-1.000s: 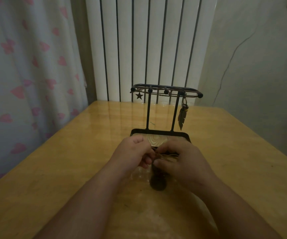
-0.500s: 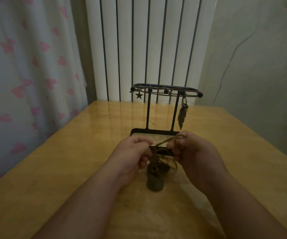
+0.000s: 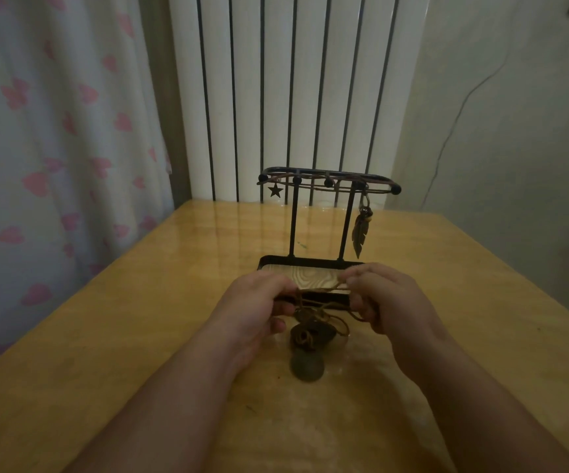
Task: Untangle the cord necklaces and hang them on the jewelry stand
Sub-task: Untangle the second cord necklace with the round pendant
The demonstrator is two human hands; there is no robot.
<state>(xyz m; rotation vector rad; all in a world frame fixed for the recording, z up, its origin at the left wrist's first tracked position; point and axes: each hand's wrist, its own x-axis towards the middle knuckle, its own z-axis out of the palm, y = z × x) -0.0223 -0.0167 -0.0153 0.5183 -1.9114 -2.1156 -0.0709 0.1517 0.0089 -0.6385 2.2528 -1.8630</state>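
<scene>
A black jewelry stand [image 3: 318, 220] with a wood-lined base tray stands mid-table. A star pendant [image 3: 275, 190] hangs at its left end and a feather pendant [image 3: 359, 235] at its right, with cords wound along the top bar. In front of the tray, my left hand [image 3: 257, 307] and my right hand [image 3: 387, 300] each pinch a brown cord necklace [image 3: 320, 300] stretched between them. The tangled cord loops down to dark round pendants [image 3: 307, 365] that rest on the table.
The wooden table [image 3: 105, 336] has its left edge near a white curtain with pink hearts [image 3: 54, 148]. A white ribbed radiator [image 3: 293, 90] stands behind the table. A pale wall [image 3: 515, 131] is at the right.
My hands have drawn apart and risen slightly, pulling the cord taut between them. The tangle and pendants, hidden under my hands before, now show below the cord.
</scene>
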